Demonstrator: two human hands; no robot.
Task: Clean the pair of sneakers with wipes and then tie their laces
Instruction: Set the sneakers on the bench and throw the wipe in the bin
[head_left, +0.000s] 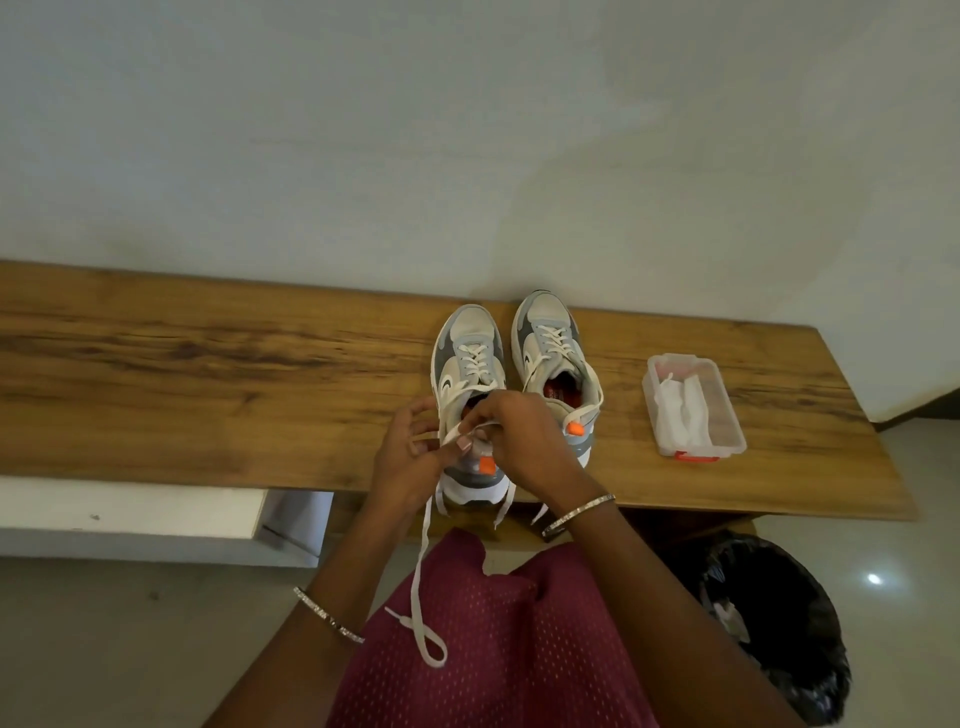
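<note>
Pinching laces (451, 431) (white), hands (410, 460) (524, 441) above nearer sneaker (470, 358)

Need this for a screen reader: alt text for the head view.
The left hand and right hand pinch the white lace of one grey sneaker on a wooden bench. The other sneaker stands beside it, untied; a clear wipe box nearby.

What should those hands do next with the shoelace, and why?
Probably draw the lace ends tight into a first knot. The left hand and right hand both pinch lace over the nearer sneaker. No bow shows yet, and one long end hangs slack. The other sneaker also looks untied, so it likely comes after.
</note>
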